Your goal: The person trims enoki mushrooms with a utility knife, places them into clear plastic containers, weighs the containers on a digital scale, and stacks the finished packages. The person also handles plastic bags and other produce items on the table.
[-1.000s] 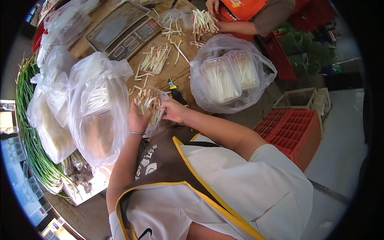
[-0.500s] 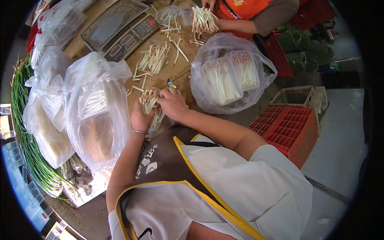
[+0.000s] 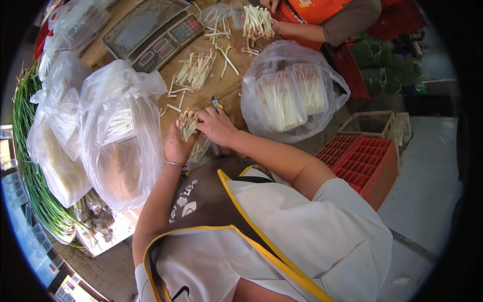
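Note:
A small bundle of white vegetable stalks (image 3: 187,126) with brownish ends is wrapped in my left hand (image 3: 177,147), at the table's near edge. My right hand (image 3: 217,127) closes its fingers on the same stalks from the other side. Below my hands, more stalks (image 3: 201,147) lie in clear plastic, partly hidden by my wrists. A knife (image 3: 216,102) with a yellow and black handle rests just beyond my right knuckles. Farther up the table lies a loose pile of stalks (image 3: 195,70), with single ones scattered around it.
Clear bags (image 3: 121,146) stand at left beside green onions (image 3: 35,166). A scale (image 3: 161,45) sits at the back. An open bag (image 3: 251,108) at right holds packed trays of stalks (image 3: 282,103). Across the table, a co-worker's hand (image 3: 275,25) holds a bundle. Red crates (image 3: 372,166) stand right.
My hands stay on the bundle, with only slight finger movement. The whole view has shifted a little. The co-worker's bundle is tilted slightly differently.

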Available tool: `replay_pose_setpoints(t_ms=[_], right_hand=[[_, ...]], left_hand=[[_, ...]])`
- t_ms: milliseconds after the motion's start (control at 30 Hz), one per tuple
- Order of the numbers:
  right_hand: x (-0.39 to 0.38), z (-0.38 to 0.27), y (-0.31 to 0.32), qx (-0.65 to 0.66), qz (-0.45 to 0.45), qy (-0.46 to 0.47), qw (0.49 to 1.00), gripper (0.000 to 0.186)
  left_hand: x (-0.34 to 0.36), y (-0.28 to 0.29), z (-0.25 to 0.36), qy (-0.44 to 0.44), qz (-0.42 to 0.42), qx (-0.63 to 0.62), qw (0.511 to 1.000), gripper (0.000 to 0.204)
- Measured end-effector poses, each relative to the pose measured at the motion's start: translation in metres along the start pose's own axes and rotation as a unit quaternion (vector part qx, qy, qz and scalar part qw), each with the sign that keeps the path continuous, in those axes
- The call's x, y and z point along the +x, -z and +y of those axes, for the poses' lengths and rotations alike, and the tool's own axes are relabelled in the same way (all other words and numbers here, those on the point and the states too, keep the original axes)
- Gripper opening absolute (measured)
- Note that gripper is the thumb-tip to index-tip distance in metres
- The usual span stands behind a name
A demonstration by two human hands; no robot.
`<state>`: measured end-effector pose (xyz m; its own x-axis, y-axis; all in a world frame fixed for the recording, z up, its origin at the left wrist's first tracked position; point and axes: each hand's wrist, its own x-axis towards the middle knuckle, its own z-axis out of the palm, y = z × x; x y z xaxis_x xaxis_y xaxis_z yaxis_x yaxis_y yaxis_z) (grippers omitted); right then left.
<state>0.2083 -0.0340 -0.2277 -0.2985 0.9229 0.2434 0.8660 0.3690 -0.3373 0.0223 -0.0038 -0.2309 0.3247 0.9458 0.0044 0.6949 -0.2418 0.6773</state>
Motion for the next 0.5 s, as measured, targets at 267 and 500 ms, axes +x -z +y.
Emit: replay_pose_setpoints(t_ms=[267,500], right_hand=[[-0.002,0.008,0.034,0.128,-0.022,0.018,0.991,0.015],[-0.019,0.015,0.047,0.417,0.003,-0.146,0.897,0.013]], left_hand=[[-0.002,0.005,0.006,0.008,-0.007,-0.044,0.999,0.072],[-0.011,0.014,0.015,-0.059,-0.054,0.021,0.997,0.072]])
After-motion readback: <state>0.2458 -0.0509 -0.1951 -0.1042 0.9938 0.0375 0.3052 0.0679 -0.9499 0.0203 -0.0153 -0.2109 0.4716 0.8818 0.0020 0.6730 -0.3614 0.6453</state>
